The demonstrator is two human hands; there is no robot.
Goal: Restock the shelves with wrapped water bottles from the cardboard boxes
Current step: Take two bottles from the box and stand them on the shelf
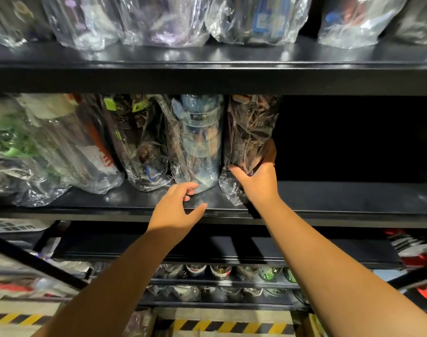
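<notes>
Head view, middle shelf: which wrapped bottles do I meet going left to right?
In order: green bottle → orange-striped bottle → lime-tagged bottle → blue bottle → dark bottle, gripped by the right hand.

middle shelf (329, 195): wrapped bottles (195, 142) rowed at left | rightmost bottle (251, 127) ends row | upper shelf (207, 69) above

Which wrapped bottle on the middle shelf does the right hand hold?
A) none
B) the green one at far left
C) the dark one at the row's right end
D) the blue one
C: the right hand grips the dark wrapped bottle at the row's right end, next to the blue bottle.
</notes>
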